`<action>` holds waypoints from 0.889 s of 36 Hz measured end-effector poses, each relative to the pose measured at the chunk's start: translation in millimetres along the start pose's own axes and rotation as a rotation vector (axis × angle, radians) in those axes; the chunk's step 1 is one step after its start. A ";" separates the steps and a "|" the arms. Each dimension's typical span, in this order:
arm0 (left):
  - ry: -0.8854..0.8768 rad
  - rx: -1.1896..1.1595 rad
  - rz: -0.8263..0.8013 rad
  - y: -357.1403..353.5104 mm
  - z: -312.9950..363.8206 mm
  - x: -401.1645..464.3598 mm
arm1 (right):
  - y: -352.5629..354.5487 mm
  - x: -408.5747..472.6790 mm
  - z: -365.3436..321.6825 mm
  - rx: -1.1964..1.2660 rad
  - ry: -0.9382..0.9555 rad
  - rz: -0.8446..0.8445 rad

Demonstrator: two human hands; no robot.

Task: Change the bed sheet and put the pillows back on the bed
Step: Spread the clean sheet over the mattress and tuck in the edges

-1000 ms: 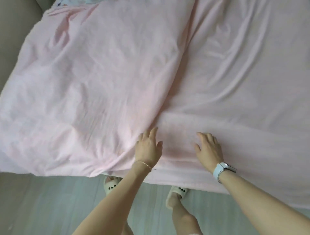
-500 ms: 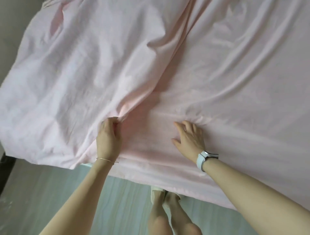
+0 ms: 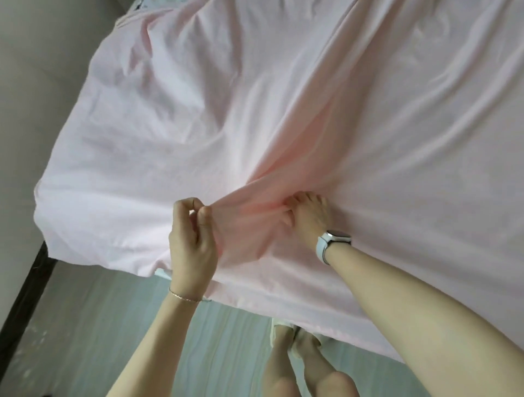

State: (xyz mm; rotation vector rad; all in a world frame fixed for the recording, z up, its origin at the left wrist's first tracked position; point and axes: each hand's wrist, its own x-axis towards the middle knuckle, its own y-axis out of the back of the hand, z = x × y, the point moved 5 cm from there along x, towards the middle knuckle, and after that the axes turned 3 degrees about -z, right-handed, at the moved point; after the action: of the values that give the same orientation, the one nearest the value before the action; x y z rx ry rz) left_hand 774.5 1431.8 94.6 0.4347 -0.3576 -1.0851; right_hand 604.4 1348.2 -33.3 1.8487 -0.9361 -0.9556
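Head view: my left hand (image 3: 192,243) pinches a fold of the pink sheet (image 3: 255,119) and my right hand (image 3: 310,215) grips it just beside, at the bed's near edge. I judge I'm spreading it; next, pull outward evenly.

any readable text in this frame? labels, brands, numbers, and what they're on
None readable.
Watch on the right wrist: face turned edge-on, nothing legible.
Patterned cloth at the top edge: print too small to tell if it is text.
Pink sheet: plain, no label visible.
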 end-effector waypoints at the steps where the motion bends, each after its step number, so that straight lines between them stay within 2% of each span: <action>1: 0.010 -0.002 0.010 -0.1 -1.6 0.4 | 6.5 -3.1 3.1 0.073 -0.010 0.059; 3: 0.043 0.026 0.014 -2.4 -4.8 1.5 | 32.1 -15.2 13.4 0.235 -0.087 0.229; 5: 0.077 0.107 -0.049 -12.2 -12.1 3.1 | 66.4 -32.5 26.1 0.251 -0.112 0.415; 8: 0.062 0.292 -0.306 -46.1 -26.0 2.8 | 110.4 -62.6 49.1 0.129 -0.035 0.577; 11: 0.046 0.497 -0.560 -87.0 -28.3 -6.9 | 128.9 -93.8 75.8 -0.046 0.037 0.593; 14: -0.080 0.580 -0.696 -123.0 -19.3 -24.1 | 119.7 -118.8 105.4 -0.152 0.001 0.443; 15: -0.138 0.608 -0.769 -135.8 -16.6 -31.5 | 111.3 -123.0 114.3 -0.186 -0.057 0.313; 18: -0.201 0.756 -1.072 -172.0 -24.5 -56.3 | 66.6 -134.2 144.4 -0.278 -0.288 -0.266; 19: -0.190 0.793 -1.158 -181.2 -28.9 -64.7 | 51.0 -140.3 151.9 -0.239 -0.326 -0.392; 20: -0.183 0.816 -1.215 -188.5 -31.1 -71.7 | 39.7 -145.3 156.3 -0.182 -0.349 -0.445; 22: -0.198 0.832 -1.240 -199.6 -28.3 -80.0 | 26.1 -155.7 162.1 -0.035 -0.389 -0.376; 25: -0.206 0.793 -1.166 -212.0 -16.8 -87.5 | 20.2 -177.6 179.2 0.186 -0.489 -0.102; 29: -0.337 0.666 -0.926 -234.1 12.8 -104.3 | 34.7 -216.4 218.0 0.050 -0.592 0.177; 32: -0.474 0.521 -0.823 -260.7 41.7 -132.1 | 37.3 -247.2 261.7 -0.017 -0.713 0.152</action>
State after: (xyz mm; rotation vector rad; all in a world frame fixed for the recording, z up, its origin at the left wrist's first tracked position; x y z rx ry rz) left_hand 498.6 1440.5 -10.1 0.8261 -0.9426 -1.9151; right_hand 260.8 1462.2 -33.1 1.3958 -1.4520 -1.5560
